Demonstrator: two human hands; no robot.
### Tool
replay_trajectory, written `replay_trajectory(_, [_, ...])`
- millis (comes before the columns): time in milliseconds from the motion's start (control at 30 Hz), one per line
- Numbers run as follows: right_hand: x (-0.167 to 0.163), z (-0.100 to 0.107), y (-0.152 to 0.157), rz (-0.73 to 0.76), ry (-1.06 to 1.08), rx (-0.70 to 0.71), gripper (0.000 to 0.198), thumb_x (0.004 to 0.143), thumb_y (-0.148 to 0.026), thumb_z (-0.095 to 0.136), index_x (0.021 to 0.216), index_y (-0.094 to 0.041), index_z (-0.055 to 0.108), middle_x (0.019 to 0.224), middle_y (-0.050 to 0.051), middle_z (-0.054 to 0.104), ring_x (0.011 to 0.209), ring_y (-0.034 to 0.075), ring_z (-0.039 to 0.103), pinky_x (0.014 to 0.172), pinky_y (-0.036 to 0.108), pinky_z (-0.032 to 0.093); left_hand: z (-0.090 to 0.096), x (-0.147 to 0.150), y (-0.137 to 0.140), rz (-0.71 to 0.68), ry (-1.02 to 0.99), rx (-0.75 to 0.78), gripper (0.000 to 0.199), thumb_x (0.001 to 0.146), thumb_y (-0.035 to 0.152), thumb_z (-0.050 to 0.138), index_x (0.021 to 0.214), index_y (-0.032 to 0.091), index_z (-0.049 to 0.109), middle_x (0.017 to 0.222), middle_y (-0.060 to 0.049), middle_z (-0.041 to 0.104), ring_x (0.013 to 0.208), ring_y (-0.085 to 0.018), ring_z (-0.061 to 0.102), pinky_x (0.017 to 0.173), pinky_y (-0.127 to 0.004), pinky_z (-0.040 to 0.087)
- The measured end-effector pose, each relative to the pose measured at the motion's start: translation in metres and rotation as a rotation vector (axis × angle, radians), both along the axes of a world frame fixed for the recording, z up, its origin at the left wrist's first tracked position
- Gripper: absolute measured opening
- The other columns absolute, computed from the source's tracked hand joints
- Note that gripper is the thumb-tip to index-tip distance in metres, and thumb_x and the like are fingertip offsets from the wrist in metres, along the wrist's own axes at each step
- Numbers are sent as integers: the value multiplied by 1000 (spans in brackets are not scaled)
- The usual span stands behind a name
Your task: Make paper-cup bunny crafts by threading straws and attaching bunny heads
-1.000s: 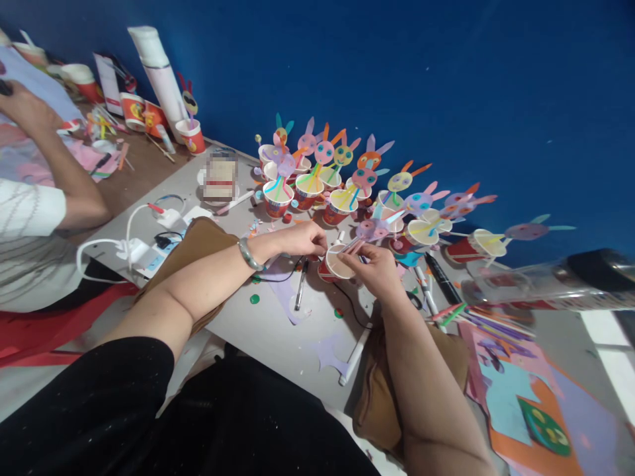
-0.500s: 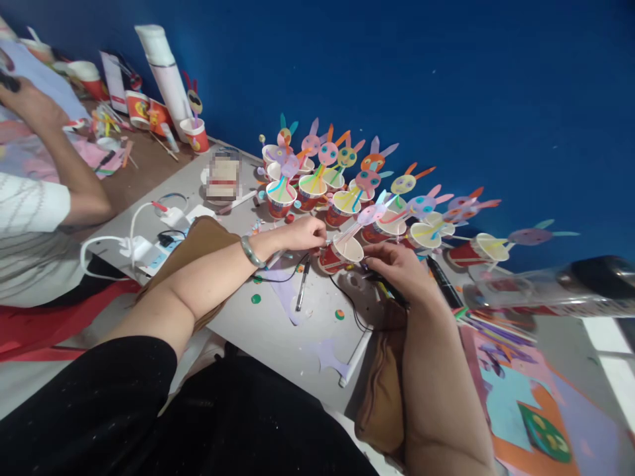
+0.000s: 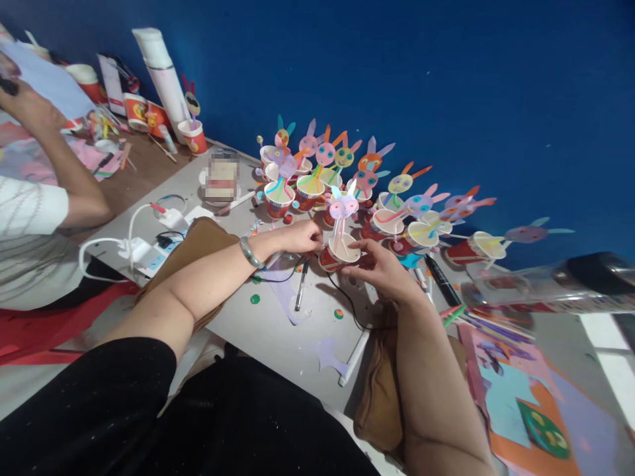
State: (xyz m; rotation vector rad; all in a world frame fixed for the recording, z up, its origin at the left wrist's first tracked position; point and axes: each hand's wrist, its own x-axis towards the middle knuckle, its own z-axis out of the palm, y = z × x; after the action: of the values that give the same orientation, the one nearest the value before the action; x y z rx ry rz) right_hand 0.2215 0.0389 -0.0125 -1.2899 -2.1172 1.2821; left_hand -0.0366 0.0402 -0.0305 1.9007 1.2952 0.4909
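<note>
A red and white paper cup (image 3: 331, 260) stands in front of me on the grey table. A lilac paper rabbit head (image 3: 343, 207) with pale ears rises upright from it on thin strips. My right hand (image 3: 381, 268) grips the cup's right side, thumb low in front and fingers at the rim. At the cup's left side my left hand (image 3: 301, 237) is closed, its fingertips pinched together. What those fingertips hold, if anything, is hidden. Below the left hand lies a pen (image 3: 301, 287) beside a lilac paper scrap (image 3: 284, 291).
Several cups with paper rabbits, one a yellow-faced rabbit (image 3: 401, 184), stand along the blue wall. A clear bottle (image 3: 536, 287) and black marker (image 3: 443, 281) are at right. Coloured paper (image 3: 585, 396) lies front right. A power strip (image 3: 157, 259) and another person's arm (image 3: 74, 158) are at left.
The lilac rabbit has swung from leaning right to upright. My right hand has moved left from beside the cup's rim onto the cup. My left hand has barely moved.
</note>
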Motion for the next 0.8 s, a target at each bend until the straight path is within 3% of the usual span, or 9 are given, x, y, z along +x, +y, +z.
replay_trajectory(167, [-11,1,-3,-56,-110,207,44,88,-60,62,94,-18,72,69,3,68,59,17,58,56,30,42,-1,0,0,-29,-3,52,8,80,19,64,75,14,68,71,-2,70,64,-12,59,63,-25,39])
replay_trajectory(367, [-18,-6,-8,-64,-146,335,32,89,-46,56,71,-21,63,57,0,57,54,14,48,55,29,34,-4,0,1,-68,-33,-22,6,78,19,65,76,15,69,71,-2,70,67,-14,61,66,-26,43])
replay_trajectory(433, [-19,-7,-8,-64,-153,342,30,89,-44,56,69,-22,61,56,-1,55,54,14,47,56,29,33,-6,0,1,-48,-28,-23,8,78,19,67,83,15,70,79,-3,73,72,-15,64,69,-27,45])
replay_trajectory(600, [-20,-7,-9,-30,-162,316,30,89,-43,56,67,-23,58,54,-1,54,55,15,50,59,29,35,-5,2,-1,-29,-162,74,47,68,16,76,114,12,68,117,-12,72,102,-21,69,85,-29,53])
replay_trajectory(800, [-25,-6,-14,-12,-179,343,28,90,-41,56,68,-23,59,57,2,58,59,18,54,60,30,37,0,11,-9,-57,-360,62,39,80,33,79,113,13,72,113,-11,75,104,-22,70,91,-32,55])
